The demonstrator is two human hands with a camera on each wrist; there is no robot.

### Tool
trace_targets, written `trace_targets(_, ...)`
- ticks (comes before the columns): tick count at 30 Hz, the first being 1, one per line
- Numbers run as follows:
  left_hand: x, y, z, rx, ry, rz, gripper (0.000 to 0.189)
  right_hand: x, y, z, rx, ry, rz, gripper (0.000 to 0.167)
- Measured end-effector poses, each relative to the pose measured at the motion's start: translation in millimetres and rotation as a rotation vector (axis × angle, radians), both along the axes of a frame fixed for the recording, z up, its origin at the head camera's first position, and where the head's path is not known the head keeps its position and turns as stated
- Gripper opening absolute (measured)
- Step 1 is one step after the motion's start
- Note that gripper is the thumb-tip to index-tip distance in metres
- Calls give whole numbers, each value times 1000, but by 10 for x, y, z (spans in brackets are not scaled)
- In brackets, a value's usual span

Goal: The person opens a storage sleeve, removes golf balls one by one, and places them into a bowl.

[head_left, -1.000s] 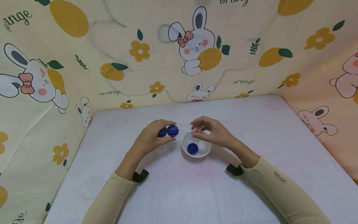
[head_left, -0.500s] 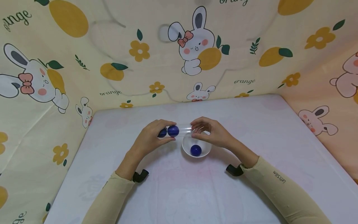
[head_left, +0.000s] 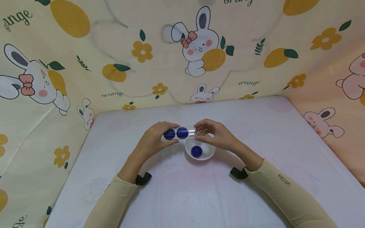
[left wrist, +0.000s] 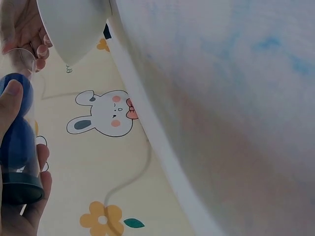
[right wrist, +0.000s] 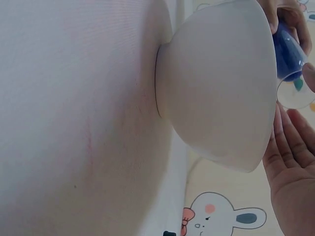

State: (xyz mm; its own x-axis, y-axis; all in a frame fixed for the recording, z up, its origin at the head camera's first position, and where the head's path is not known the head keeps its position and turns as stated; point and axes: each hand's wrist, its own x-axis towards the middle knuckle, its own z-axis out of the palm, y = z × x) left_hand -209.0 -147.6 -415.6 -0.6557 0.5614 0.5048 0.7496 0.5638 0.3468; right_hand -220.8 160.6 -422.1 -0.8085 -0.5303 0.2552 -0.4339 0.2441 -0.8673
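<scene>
My left hand (head_left: 151, 139) grips a clear tube (head_left: 191, 133) lying sideways above the table. Two blue balls, a front one (head_left: 182, 133) and a rear one (head_left: 169, 134), sit inside it. A dark base (left wrist: 22, 189) closes the tube's left end in the left wrist view. My right hand (head_left: 218, 136) is at the tube's other end, its loosely bent fingers and thumb right at the round mouth (right wrist: 295, 91). Below stands a white bowl (head_left: 211, 153) with another blue ball (head_left: 196, 151) in it.
A white cloth covers the table (head_left: 182, 196). Behind it hangs a patterned curtain (head_left: 159, 72) with rabbits and oranges, which also runs along both sides. Black camera pieces jut from the left cuff (head_left: 143, 179) and right cuff (head_left: 239, 173).
Both balls in the tube have shifted right, toward its mouth. In the bowl the ball has rolled right and then back left. Both hands have stayed nearly still.
</scene>
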Motion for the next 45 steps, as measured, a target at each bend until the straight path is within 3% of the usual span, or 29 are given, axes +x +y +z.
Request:
trace_targets(9, -3, 2, -5, -6, 25, -11, 60, -10, -10, -8, -13, -9, 11, 40)
trace_targets(26, -16, -20, -19, 12, -26, -5, 56, -10, 22, -16, 33, -29, -16, 45)
trace_targets(45, -21, -25, -32, 33, -20, -1, 58, -18, 36, 8, 39, -12, -6, 45)
